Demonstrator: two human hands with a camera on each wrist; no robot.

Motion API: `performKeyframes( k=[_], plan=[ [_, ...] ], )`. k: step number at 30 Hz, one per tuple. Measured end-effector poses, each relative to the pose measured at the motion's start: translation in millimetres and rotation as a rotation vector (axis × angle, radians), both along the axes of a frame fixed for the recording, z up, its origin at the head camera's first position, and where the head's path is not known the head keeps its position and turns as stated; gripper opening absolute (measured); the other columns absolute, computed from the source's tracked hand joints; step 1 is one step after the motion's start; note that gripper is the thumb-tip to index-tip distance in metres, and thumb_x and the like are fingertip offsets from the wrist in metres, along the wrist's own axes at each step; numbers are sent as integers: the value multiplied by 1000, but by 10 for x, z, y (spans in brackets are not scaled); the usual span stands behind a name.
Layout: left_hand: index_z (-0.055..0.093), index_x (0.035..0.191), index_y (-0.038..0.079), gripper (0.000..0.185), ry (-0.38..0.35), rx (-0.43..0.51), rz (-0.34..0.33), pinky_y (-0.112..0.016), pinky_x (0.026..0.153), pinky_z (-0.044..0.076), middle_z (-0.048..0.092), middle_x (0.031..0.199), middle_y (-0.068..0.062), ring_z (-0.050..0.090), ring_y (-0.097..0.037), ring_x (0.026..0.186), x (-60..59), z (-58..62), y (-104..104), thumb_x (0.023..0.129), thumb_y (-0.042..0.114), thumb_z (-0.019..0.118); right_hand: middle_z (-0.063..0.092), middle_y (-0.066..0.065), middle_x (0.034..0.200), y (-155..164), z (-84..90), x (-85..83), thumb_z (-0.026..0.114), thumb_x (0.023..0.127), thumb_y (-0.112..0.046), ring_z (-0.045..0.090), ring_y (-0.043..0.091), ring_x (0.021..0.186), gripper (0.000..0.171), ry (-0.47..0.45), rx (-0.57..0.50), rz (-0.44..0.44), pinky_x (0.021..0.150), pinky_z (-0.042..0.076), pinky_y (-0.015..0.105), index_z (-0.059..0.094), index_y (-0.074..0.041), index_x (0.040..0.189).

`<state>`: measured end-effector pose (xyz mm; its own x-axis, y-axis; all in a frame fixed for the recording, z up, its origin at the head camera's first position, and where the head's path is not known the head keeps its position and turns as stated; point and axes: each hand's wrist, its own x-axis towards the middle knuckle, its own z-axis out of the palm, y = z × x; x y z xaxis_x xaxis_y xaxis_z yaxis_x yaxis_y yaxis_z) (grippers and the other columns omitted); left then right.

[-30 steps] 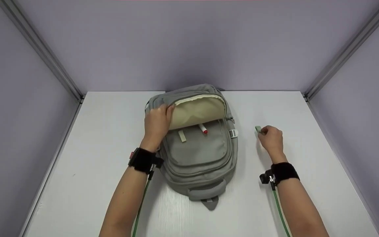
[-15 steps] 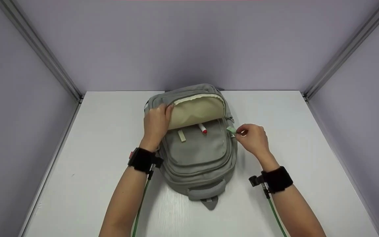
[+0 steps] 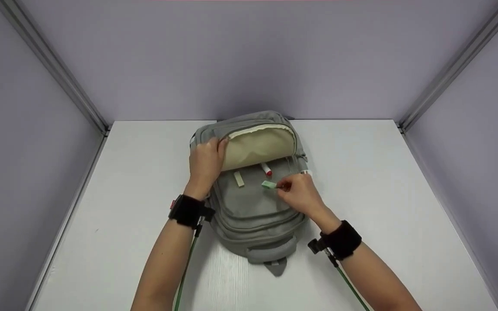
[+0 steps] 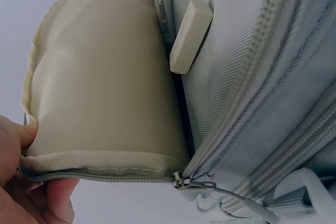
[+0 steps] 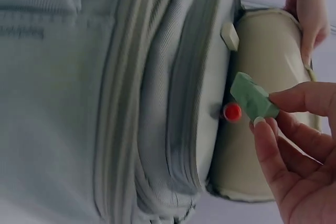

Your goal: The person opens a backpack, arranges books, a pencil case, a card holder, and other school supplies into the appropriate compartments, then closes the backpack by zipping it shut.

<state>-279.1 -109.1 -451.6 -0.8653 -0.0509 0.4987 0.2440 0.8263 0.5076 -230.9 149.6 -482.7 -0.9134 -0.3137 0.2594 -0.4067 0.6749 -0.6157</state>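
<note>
A grey backpack [image 3: 253, 203] lies on the table, its front pocket unzipped. My left hand [image 3: 205, 162] pinches the edge of the pocket flap [image 3: 260, 147] and holds it folded back, so its cream lining shows. In the pocket mouth a cream eraser [image 4: 191, 38] and a white marker with a red end [image 3: 266, 169] stick partly out. My right hand [image 3: 301, 194] pinches a small green eraser [image 5: 253, 97] between thumb and fingertips, above the front of the backpack and just nearer than the marker. The pocket's inside is mostly hidden.
The white table [image 3: 145, 172] has grey walls [image 3: 249, 56] at the back and both sides. A zipper pull [image 4: 181, 182] hangs at the flap's corner. Green cables [image 3: 350, 285] run from both wrist cameras along the forearms.
My right hand has carried the green eraser leftward from beside the backpack to over its front pocket. My left hand stays on the flap; the cream eraser and marker have not moved.
</note>
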Motion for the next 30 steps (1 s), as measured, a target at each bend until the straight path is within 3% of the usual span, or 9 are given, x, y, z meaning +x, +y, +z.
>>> performKeyframes(
  k=[3, 7, 11, 15, 20, 26, 30],
  plan=[
    [58, 71, 4, 40, 3, -2, 1, -49, 53, 47, 57, 59, -12, 56, -30, 53, 3, -5, 4, 101, 31, 56, 70, 6, 73, -144, -68, -6, 76, 77, 1, 65, 16, 64, 5, 76, -9, 8, 60, 54, 33, 76, -1, 81],
    [57, 71, 4, 40, 18, 1, -2, -50, 52, 47, 58, 59, -13, 59, -33, 55, 4, -4, 8, 101, 31, 56, 68, 6, 71, -309, -160, -41, 76, 75, 3, 65, 17, 61, 6, 250, 12, 6, 56, 53, 31, 74, -2, 78],
    [54, 69, 5, 42, 18, 4, -27, -45, 48, 45, 53, 56, -10, 54, -28, 49, 4, 1, 12, 103, 31, 54, 68, 9, 74, -425, -222, -97, 77, 74, 5, 66, 21, 63, 8, 365, 24, -15, 57, 54, 32, 72, 0, 78],
    [53, 68, 7, 42, 22, -2, -29, -42, 47, 44, 51, 54, -8, 50, -24, 46, 0, -9, 12, 103, 31, 53, 70, 12, 83, -494, -258, -136, 78, 78, 2, 69, 25, 74, 6, 347, 57, -18, 65, 56, 34, 74, 1, 83],
    [54, 69, 6, 42, 26, -5, -26, -46, 49, 45, 54, 56, -10, 53, -27, 49, -2, -17, 9, 102, 31, 54, 70, 16, 93, -505, -291, -126, 75, 81, 3, 70, 29, 85, 7, 279, 76, 45, 74, 57, 36, 75, 4, 87],
    [56, 70, 5, 42, 30, 6, -18, -48, 52, 47, 58, 59, -13, 58, -31, 53, -6, -8, 10, 102, 31, 55, 68, 16, 93, -430, -238, -82, 72, 81, 8, 69, 28, 80, 8, 256, 11, 126, 68, 57, 32, 74, 7, 89],
    [56, 70, 5, 41, 35, 7, -23, -49, 52, 46, 57, 59, -13, 57, -31, 52, -1, -10, 13, 101, 31, 56, 67, 15, 91, -336, -145, -70, 70, 82, 11, 70, 26, 78, 7, 234, -64, 116, 66, 57, 26, 73, 7, 87]
  ],
)
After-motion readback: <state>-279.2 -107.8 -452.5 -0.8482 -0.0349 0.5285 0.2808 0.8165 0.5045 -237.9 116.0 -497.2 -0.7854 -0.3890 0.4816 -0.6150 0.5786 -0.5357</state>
